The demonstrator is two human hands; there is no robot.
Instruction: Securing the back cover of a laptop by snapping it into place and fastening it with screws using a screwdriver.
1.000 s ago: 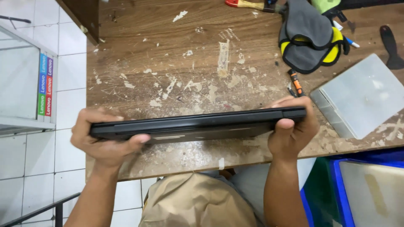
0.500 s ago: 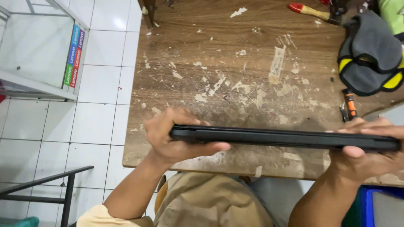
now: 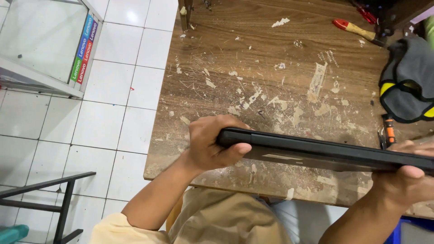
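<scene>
Flat black closed laptop [image 3: 325, 151] gripped edge-on: left hand [image 3: 210, 144] clamped on one end, right hand [image 3: 407, 180] on other, above scuffed wooden table [image 3: 253, 58].

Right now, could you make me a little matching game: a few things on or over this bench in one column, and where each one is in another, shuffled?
Things:
1. laptop
2. screwdriver
3. pouch
4. glass case

Places:
A. on the tiled floor, left of the bench
B. held edge-on between both hands
C. far side of the bench, red and wooden handle
D. right edge of the bench, grey and yellow

Pairs: 1-B, 2-C, 3-D, 4-A
</scene>
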